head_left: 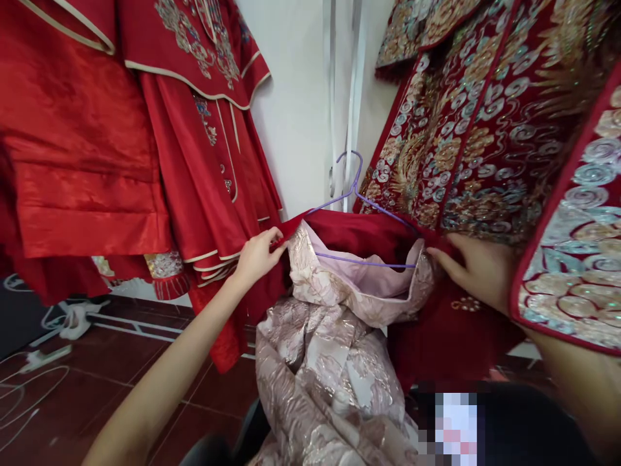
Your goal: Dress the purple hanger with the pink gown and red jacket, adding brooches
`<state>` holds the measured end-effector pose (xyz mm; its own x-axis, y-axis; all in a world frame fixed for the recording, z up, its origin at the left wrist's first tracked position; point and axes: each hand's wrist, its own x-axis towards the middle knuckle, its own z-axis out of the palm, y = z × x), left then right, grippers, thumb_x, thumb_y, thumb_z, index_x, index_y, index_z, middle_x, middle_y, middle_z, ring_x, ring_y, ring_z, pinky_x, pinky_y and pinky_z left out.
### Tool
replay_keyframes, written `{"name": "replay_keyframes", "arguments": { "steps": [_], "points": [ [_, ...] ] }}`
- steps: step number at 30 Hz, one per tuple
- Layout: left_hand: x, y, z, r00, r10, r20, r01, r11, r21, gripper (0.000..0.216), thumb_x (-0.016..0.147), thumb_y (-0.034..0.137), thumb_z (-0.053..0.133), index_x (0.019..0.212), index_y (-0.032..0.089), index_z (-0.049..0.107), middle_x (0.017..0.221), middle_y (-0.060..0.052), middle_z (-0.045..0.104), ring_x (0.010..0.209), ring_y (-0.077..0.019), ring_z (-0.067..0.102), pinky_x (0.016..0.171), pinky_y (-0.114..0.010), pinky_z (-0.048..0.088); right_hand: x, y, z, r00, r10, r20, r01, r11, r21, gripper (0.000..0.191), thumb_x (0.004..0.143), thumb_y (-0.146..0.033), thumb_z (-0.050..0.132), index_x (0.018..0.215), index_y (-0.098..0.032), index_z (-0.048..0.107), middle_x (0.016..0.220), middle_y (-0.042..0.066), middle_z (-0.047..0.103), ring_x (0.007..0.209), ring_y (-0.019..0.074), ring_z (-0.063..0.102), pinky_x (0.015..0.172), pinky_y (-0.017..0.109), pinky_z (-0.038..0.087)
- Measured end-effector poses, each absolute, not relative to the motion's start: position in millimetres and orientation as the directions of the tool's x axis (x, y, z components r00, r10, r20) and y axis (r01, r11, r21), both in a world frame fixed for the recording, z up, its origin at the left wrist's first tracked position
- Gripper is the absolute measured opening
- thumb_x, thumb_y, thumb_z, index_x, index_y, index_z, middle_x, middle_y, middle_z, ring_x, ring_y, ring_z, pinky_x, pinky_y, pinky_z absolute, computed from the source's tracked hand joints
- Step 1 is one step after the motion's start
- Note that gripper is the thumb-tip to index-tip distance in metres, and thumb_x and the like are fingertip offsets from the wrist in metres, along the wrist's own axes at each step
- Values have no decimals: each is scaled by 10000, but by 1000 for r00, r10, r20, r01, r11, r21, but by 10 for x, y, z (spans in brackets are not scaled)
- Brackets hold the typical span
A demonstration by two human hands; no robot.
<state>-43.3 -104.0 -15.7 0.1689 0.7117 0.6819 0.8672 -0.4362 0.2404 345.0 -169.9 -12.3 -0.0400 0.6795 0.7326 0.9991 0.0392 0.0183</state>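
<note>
A dark red garment [334, 228] is on a purple hanger [356, 184], whose lower bar shows inside the collar area. In front of it is a pale pink brocade dress [334, 353] with gold thread, its neckline open and its pink lining showing. My left hand [259, 257] pinches the red garment at its left shoulder, close beside the dress's left top corner. At the opposite side my right hand [473, 266] is closed on the red cloth, thumb in front and fingers partly hidden behind. The dress's skirt spreads down toward my lap.
Red embroidered outfits [204, 129] hang on the left, and heavily beaded ones [466, 129] on the right, one overlapping my right forearm. A white metal post [347, 84] rises behind the hanger. White cables [39, 382] and a rack base [130, 327] are on the tiled floor.
</note>
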Motion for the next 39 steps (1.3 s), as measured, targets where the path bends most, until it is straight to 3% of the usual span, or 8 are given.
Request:
{"name": "replay_keyframes", "arguments": {
  "steps": [5, 9, 14, 17, 21, 25, 29, 39],
  "points": [
    [209, -994, -174, -14, 738, 674, 779, -415, 471, 201, 850, 399, 561, 897, 207, 598, 766, -56, 650, 729, -232, 617, 719, -301, 418, 2873, -1549, -300, -184, 784, 593, 951, 295, -95, 164, 895, -332, 525, 795, -204, 546, 808, 108, 684, 661, 217, 619, 592, 297, 362],
    [725, -1196, -220, 194, 736, 649, 679, -578, 453, 60, 823, 226, 568, 880, 217, 586, 780, -54, 648, 706, -214, 616, 693, -294, 414, 2418, -1504, -421, -303, 702, 645, 747, 595, -297, 193, 926, -326, 471, 774, -220, 524, 723, 34, 629, 639, 183, 600, 624, 283, 420],
    [669, -1226, -331, 200, 705, 681, 689, -595, 413, 144, 797, 185, 585, 938, 205, 604, 888, -68, 650, 797, -213, 622, 745, -322, 462, 2344, -1526, -523, -108, 542, 833, 604, 702, -378, 167, 843, -298, 597, 739, -210, 501, 1008, 94, 539, 929, 213, 588, 846, 343, 487],
    [538, -1169, -398, 178, 712, 680, 615, -619, 488, 284, 721, 80, 596, 974, 193, 653, 978, -75, 659, 831, -197, 631, 785, -323, 495, 2397, -1500, -529, -38, 585, 810, 379, 759, -530, 166, 792, -271, 643, 869, -224, 503, 1129, 91, 509, 1035, 206, 573, 833, 330, 525],
    [535, -1143, -451, 62, 740, 670, 354, -644, 678, 280, 693, 62, 602, 935, 185, 673, 923, -57, 702, 823, -171, 659, 790, -296, 524, 2355, -1400, -503, -151, 723, 674, 71, 688, -722, 409, 744, -283, 685, 1103, -248, 491, 982, 26, 566, 921, 156, 609, 840, 323, 549],
    [607, -1155, -472, -42, 730, 682, 159, -669, 726, 229, 699, 124, 656, 898, 184, 558, 872, -56, 696, 828, -161, 678, 802, -291, 533, 2279, -1376, -501, -189, 734, 652, 55, 671, -740, 314, 800, -308, 653, 1096, -228, 584, 1010, 46, 600, 958, 156, 604, 882, 325, 541],
    [594, -1200, -481, 31, 722, 691, 208, -681, 702, 259, 744, 150, 651, 943, 214, 499, 863, -32, 692, 812, -148, 683, 772, -274, 539, 2264, -1428, -538, -61, 749, 659, 36, 662, -749, 321, 794, -329, 670, 1095, -227, 621, 1090, 65, 628, 1019, 172, 608, 929, 337, 524],
    [509, -1255, -463, 167, 678, 716, 308, -726, 615, 193, 757, 79, 606, 906, 189, 663, 941, -30, 733, 873, -158, 686, 832, -280, 526, 2266, -1409, -600, 12, 877, 480, -37, 480, -877, 459, 645, -386, 801, 1033, -169, 686, 974, 72, 708, 905, 181, 660, 953, 376, 500]
  ]
}}
